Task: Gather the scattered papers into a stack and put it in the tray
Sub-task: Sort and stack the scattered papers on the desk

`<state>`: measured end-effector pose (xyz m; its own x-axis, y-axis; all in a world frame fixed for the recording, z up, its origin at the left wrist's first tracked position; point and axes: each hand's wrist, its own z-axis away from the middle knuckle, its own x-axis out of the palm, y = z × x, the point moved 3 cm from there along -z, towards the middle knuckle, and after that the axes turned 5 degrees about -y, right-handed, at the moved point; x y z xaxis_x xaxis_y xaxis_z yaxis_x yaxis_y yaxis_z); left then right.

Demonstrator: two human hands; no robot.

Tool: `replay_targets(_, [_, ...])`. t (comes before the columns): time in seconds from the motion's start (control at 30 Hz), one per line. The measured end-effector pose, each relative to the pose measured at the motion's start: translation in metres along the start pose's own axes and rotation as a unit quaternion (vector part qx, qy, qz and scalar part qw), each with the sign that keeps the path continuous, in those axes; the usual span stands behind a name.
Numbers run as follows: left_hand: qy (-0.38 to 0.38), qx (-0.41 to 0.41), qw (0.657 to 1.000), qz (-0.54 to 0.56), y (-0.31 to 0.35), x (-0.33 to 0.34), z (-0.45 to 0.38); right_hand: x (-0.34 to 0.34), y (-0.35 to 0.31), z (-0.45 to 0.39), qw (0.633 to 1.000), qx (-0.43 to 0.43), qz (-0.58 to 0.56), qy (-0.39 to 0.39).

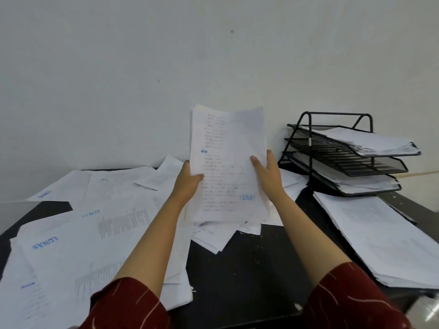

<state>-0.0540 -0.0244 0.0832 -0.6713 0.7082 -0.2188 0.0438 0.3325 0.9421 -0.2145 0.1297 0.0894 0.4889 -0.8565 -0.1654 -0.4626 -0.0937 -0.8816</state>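
Both hands, left (187, 180) and right (267, 173), gripped a partial stack (228, 167), fingers curled round its edges. Many papers (78, 236) lay left of the fingers; the tray (344, 160) waited to their right.

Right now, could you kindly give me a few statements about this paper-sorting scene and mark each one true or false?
1. Both hands hold the upright stack of papers. True.
2. The tray rack stands left of the held stack. False: it stands to the right.
3. The rack's middle tray looks empty. True.
4. The left hand rests flat on the desk. False: it grips the stack's left edge.
5. Loose sheets cover the desk's left side. True.
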Motion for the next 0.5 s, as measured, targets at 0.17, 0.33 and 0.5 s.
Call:
replay_targets(0.17, [-0.052, -0.026, 0.998, 0.023, 0.014, 0.046, 0.003, -0.058, 0.001, 0.005, 0.994, 0.021, 0.088, 0.055])
replay_targets(0.33, [-0.121, -0.061, 0.987, 0.088, 0.021, 0.12, 0.023, -0.133, 0.023, 0.027, 0.978, 0.088, 0.171, 0.087])
replay_targets(0.5, [-0.196, -0.107, 0.97, 0.097, 0.019, 0.192, 0.043, -0.209, 0.044, 0.06, 0.956, 0.175, 0.203, 0.115])
